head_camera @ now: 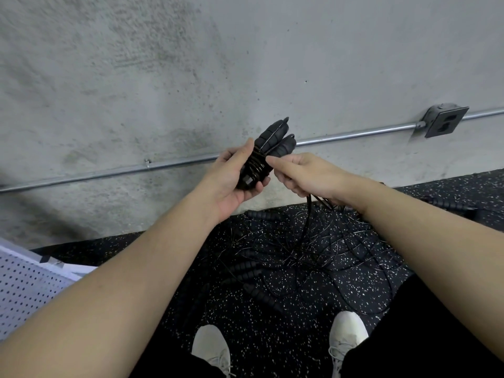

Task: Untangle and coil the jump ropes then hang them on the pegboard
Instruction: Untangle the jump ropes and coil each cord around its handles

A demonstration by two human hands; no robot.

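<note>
Head view, looking down past both forearms. Left hand (234,175) curled round a pair of black handles (275,140), thumb on the far side, fingers wrapped under the lower ends; handles side by side, long axis tilted up and away from the palm toward the concrete wall (191,64). Thin cord (256,167) already wound in several turns round the handles' lower half, right at the left fingertips. Right hand (305,173) just beside the bundle, closer to the loose line than the left, thumb and forefinger pinched together at the wrap's right edge; other fingers curled, with the free cord (309,214) trailing down out of the fist. Cannot tell whether the pinch holds the cord's last turn or only touches it.

Below the right fingers, well apart from the held bundle: a tangled heap of ropes (300,255) on the speckled floor (245,323), several ribbed handles among thin loops. Free cord running from the right fist straight down into that heap, so likely still snagged there. Pegboard (27,285) low at the left, beyond the left forearm, lying well away from both hands. White shoes (346,331) at the bottom edge.

Judged step: winding one rope round its own handles. Next turn hinges on cord passing across the handles' long axis, right hand circling, left holding steady. Most ropes not yet sorted; nothing seen hung.
</note>
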